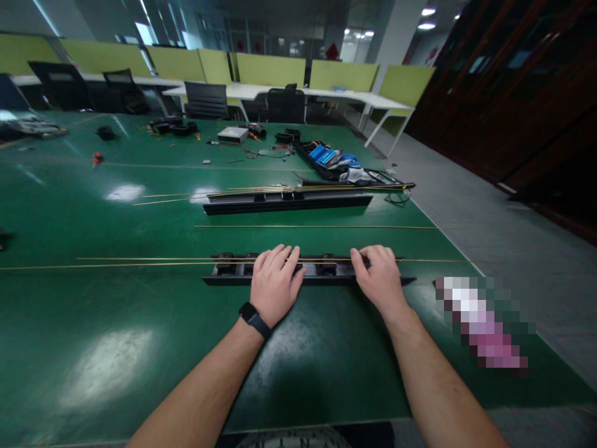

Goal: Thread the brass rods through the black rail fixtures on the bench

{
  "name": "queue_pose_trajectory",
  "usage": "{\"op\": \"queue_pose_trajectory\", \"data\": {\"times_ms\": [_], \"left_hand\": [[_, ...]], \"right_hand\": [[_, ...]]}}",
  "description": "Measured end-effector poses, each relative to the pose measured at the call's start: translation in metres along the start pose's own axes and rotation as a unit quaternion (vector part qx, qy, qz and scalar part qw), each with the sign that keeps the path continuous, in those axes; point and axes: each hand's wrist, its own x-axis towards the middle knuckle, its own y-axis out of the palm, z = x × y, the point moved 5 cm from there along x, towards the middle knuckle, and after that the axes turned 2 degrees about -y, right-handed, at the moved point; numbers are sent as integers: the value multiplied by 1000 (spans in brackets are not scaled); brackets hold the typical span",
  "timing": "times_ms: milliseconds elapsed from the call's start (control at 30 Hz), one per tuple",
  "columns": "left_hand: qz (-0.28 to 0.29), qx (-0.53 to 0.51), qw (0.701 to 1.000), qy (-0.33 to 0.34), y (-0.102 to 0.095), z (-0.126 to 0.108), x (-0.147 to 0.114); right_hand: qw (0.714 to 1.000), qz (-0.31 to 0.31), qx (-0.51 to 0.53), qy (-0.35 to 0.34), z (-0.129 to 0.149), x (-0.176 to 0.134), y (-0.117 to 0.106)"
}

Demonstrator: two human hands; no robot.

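A long black rail with block-like black fittings along it lies crosswise in front of me on the green table. Thin brass-coloured rods run lengthwise over it and stick out far past its left end. My left hand rests across the rail's middle, fingers stretched over the rods and thumb out to the side. Near the right end, my right hand has its fingers curled over the rail's far side, thumb on top; its fingertips are partly hidden.
Behind the rail lies a single rod, then a second black rail with more rods on top. Farther back are a black tray with blue packs, a grey box and small parts. A pixelated patch covers something at right.
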Motion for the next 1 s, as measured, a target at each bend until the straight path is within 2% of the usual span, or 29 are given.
{"op": "queue_pose_trajectory", "data": {"times_ms": [300,433,633,1000], "left_hand": [[-2,0,1000,1,-1,0,0],[-2,0,1000,-1,-1,-1,0],[-3,2,1000,1,-1,-1,-1],[-3,-5,1000,1,0,0,0]], "right_hand": [[999,-12,-40,27,-19,0,0],[999,-7,-21,38,-14,-1,0],[1000,7,1,14,-3,0,1],[999,-3,-39,15,-13,0,0]]}}
